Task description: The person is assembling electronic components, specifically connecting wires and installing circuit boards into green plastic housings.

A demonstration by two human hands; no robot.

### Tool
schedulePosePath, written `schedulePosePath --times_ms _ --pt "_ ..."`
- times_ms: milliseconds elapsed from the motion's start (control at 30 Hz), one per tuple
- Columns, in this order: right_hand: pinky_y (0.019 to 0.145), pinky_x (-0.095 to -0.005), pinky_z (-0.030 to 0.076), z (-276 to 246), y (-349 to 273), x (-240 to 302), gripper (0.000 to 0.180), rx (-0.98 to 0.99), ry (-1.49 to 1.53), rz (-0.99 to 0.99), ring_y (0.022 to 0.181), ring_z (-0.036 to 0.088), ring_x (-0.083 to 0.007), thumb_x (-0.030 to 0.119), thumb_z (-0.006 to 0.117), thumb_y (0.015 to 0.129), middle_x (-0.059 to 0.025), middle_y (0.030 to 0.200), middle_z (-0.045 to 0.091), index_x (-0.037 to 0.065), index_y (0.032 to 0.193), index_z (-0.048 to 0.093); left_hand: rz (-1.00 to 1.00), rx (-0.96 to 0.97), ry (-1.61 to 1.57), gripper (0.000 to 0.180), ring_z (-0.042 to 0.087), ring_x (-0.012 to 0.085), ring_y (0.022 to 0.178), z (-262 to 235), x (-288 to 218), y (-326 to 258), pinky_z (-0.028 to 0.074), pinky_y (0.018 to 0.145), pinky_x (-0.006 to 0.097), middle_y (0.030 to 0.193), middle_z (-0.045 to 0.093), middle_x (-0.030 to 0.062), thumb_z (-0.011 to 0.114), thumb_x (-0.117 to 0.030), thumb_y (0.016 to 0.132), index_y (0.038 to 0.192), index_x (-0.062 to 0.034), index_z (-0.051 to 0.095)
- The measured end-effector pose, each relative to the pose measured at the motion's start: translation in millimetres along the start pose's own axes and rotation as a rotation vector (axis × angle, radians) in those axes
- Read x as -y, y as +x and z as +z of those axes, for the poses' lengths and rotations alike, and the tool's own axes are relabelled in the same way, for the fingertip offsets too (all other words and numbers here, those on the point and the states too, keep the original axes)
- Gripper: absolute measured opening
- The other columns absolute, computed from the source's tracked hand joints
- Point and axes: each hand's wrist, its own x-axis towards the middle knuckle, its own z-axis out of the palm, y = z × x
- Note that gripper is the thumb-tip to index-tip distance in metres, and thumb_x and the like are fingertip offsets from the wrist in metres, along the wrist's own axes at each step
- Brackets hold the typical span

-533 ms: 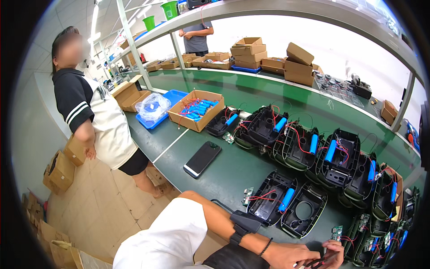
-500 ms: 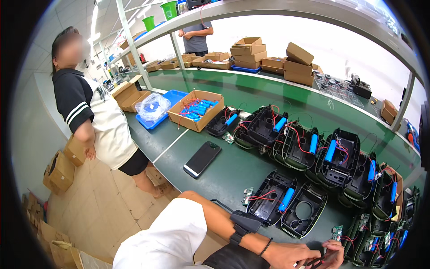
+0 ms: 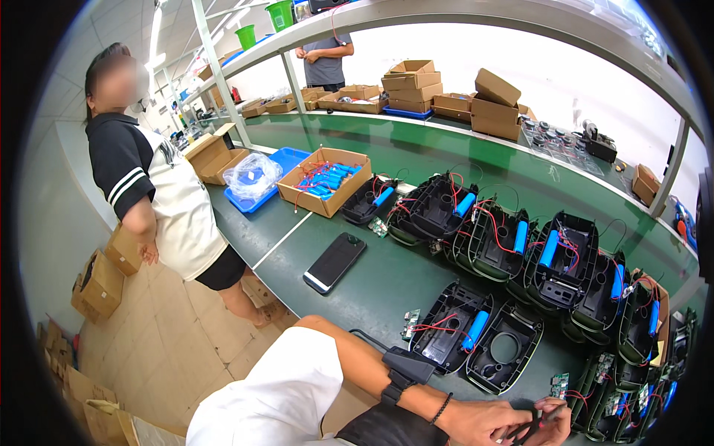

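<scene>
At the lower right edge of the view, a small dark tool [image 3: 529,425] is pinched between the fingers [image 3: 554,407] of one hand [image 3: 491,425], the fingertips being pressed together around its thin shaft. The tool lies across the fingers, its far end pointing up and to the right toward the black housings. Which hand this is cannot be told with certainty; from the forearm that enters across the lower middle, with a black strap [image 3: 405,372] and a bead bracelet [image 3: 440,409] at the wrist, it is taken as the left hand. A second hand appears to be tucked against it at the tool, but it is cut off by the rim and its fingers cannot be made out.

Just above the hand, two open black housings [image 3: 506,357] are laid side by side on the green bench [image 3: 387,282]; a blue cylindrical cell [image 3: 474,331] with red wires is seated in the left one, and a small green circuit board [image 3: 410,325] is placed beside it. More housings with blue cells are ranged in a row behind. A dark phone [image 3: 335,262] is laid flat to the left, well apart from the hand. A cardboard box [image 3: 324,181] of blue cells is set further back. A person in a black and white shirt [image 3: 160,201] is stood at the bench's left end.
</scene>
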Motion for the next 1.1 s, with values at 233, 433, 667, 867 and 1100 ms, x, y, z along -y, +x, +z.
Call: schedulePosePath --times_ms 233,433,667,867,1100 --pt "0.098 -0.0438 0.044 -7 -3 -5 0.087 0.01 -0.002 -0.038 0.109 0.057 -0.0327 0.059 0.084 0.069 -0.0199 0.115 0.057 -0.008 0.117 0.057 -0.055 0.05 -0.006 0.063 0.066 0.0223 0.071 0 -2 -1 0.052 0.061 0.034 0.082 0.066 0.0114 0.082 -0.048 0.076 0.111 -0.0016 0.058" --pt "0.094 -0.0411 0.047 -1 0 4 0.089 0.017 -0.026 0.018 0.108 0.059 -0.0309 0.06 0.085 0.067 -0.0195 0.118 0.057 -0.008 0.118 0.057 0.064 0.037 0.085 0.074 0.063 0.0311 0.095 -4 -8 0 0.051 0.079 0.04 0.103 0.063 0.0176 0.083 -0.053 0.074 0.119 -0.0012 0.055" --pt "0.095 -0.0404 0.047 -2 -3 1 0.088 0.011 -0.015 0.039 0.109 0.059 -0.031 0.059 0.085 0.069 -0.0198 0.12 0.056 -0.008 0.119 0.057 -0.084 0.037 -0.019 0.062 0.064 0.025 0.076 1 8 -2 0.051 0.064 0.034 0.092 0.065 0.0126 0.08 -0.05 0.079 0.109 -0.0006 0.059" --pt "0.089 -0.0393 0.048 -6 -2 -3 0.085 0.052 -0.007 -0.009 0.105 0.06 -0.0293 0.057 0.084 0.072 -0.0197 0.121 0.056 -0.007 0.12 0.056 -0.053 0.092 -0.042 0.06 0.065 0.0251 0.075 -2 -12 -1 0.051 0.064 0.035 0.092 0.066 0.0129 0.08 -0.047 0.08 0.112 -0.0009 0.06" --pt "0.088 -0.038 0.048 4 1 5 0.085 0.035 0.011 0.029 0.102 0.059 -0.0274 0.058 0.083 0.072 -0.0184 0.121 0.057 -0.007 0.121 0.056 -0.006 0.144 0.182 0.063 0.062 0.0318 0.093 -5 -4 -1 0.05 0.078 0.043 0.102 0.063 0.0193 0.081 -0.05 0.078 0.111 -0.0008 0.06"
